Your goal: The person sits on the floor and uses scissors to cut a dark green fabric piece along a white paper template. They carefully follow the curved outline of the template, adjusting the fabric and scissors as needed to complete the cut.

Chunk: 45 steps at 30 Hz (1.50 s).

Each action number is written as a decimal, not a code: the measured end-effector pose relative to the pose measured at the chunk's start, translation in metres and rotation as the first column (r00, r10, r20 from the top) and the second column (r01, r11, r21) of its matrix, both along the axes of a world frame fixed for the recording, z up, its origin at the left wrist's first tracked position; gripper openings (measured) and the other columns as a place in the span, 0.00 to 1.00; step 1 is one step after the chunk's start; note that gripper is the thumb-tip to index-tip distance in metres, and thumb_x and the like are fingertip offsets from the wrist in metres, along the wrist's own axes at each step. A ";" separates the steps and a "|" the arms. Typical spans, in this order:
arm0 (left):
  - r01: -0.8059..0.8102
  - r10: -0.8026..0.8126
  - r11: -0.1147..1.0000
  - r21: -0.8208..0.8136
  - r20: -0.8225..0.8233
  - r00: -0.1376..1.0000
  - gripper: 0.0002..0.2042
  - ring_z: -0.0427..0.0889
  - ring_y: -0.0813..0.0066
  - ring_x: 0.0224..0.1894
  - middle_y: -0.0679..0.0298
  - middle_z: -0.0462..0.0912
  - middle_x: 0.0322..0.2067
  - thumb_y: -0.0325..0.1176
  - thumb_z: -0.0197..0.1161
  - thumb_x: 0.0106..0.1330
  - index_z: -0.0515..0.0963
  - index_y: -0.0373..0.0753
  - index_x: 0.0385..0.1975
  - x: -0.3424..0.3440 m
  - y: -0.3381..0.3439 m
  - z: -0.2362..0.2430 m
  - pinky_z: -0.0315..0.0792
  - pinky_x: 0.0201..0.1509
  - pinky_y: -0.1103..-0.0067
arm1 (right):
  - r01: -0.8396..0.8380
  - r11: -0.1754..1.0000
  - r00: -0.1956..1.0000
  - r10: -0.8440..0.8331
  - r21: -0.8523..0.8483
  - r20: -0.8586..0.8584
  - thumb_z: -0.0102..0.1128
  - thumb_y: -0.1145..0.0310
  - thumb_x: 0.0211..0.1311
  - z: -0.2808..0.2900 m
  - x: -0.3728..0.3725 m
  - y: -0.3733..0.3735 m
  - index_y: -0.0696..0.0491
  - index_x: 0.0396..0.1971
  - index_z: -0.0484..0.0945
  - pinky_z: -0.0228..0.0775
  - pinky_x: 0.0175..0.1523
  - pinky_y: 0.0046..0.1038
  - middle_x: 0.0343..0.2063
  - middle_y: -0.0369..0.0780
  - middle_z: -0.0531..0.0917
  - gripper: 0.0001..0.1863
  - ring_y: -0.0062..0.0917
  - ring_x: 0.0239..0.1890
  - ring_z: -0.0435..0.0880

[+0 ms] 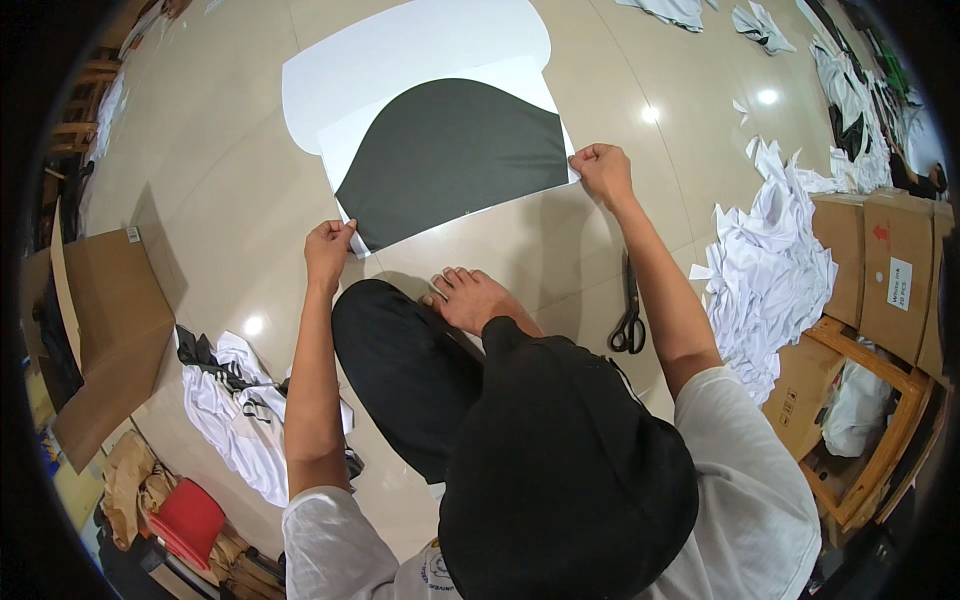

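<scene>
A black curved-top panel [455, 165] lies at 12 o'clock on a white sheet [535, 85], spread over a tiled floor [220, 170]. At the panel's 8 o'clock, the left hand [328, 250] pinches the sheet's edge; at its 3 o'clock, the right hand [605, 175] has its grip likewise closed on the sheet. Scissors [631, 312] rest at the view's 3 o'clock, white fabric scraps [765, 270] heaped beyond.

Sheet [345, 152] partly beneath dark panel [455, 162]

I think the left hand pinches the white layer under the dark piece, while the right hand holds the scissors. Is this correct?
Not quite: in the head view, the right hand pinches the white layer too; the scissors lie on the floor.
</scene>
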<state>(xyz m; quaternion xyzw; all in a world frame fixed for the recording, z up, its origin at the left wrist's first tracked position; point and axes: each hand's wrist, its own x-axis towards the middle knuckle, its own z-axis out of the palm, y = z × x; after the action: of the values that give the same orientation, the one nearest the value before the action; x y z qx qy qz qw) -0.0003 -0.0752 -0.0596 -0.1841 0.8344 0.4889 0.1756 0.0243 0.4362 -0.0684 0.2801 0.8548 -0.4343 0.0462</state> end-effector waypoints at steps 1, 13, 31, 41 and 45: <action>-0.007 0.007 1.000 0.005 0.005 1.000 0.12 0.78 0.81 0.28 0.70 0.83 0.27 0.37 0.74 0.74 0.85 0.33 0.36 0.000 0.000 -0.001 0.73 0.36 0.80 | 0.005 1.000 1.000 -0.005 0.003 -0.007 0.78 0.64 0.59 0.000 0.000 -0.002 0.58 0.31 0.91 0.81 0.41 0.32 0.27 0.43 0.91 0.12 0.29 0.30 0.90; 0.002 -0.002 0.999 -0.048 0.013 1.000 0.10 0.81 0.78 0.31 0.66 0.85 0.29 0.35 0.71 0.75 0.84 0.33 0.39 0.002 -0.002 -0.002 0.75 0.39 0.78 | 0.015 0.996 1.000 -0.015 0.089 -0.004 0.77 0.61 0.58 0.001 0.001 -0.006 0.55 0.32 0.92 0.83 0.44 0.34 0.30 0.42 0.93 0.11 0.34 0.34 0.93; -0.038 0.038 0.994 -0.105 -0.001 0.999 0.15 0.83 0.78 0.29 0.65 0.86 0.29 0.41 0.74 0.73 0.86 0.31 0.36 -0.018 0.003 0.009 0.79 0.38 0.78 | 0.019 0.998 1.000 -0.018 0.068 -0.015 0.79 0.58 0.60 0.000 -0.013 -0.018 0.56 0.36 0.90 0.83 0.45 0.35 0.32 0.44 0.93 0.16 0.34 0.35 0.92; -0.035 0.034 0.997 -0.068 -0.014 0.999 0.14 0.81 0.80 0.29 0.68 0.84 0.30 0.40 0.74 0.74 0.84 0.33 0.37 -0.018 -0.003 0.004 0.76 0.37 0.79 | 0.021 0.996 0.997 -0.014 0.086 -0.077 0.77 0.59 0.63 0.005 -0.011 -0.024 0.58 0.34 0.88 0.79 0.40 0.31 0.27 0.41 0.90 0.16 0.28 0.30 0.88; 0.000 0.000 0.995 -0.100 -0.001 1.000 0.14 0.81 0.79 0.29 0.67 0.84 0.30 0.40 0.74 0.73 0.83 0.33 0.37 -0.016 0.001 0.007 0.76 0.37 0.79 | 0.042 0.995 0.995 -0.033 0.093 -0.091 0.77 0.60 0.64 0.004 -0.010 -0.023 0.59 0.34 0.88 0.79 0.39 0.31 0.27 0.41 0.90 0.15 0.27 0.28 0.87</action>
<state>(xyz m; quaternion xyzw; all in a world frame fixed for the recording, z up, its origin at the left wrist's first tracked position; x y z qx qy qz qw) -0.0168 -0.0743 -0.0522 -0.1925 0.8580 0.4464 0.1658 0.0142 0.4127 -0.0642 0.2784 0.8703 -0.4061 -0.0137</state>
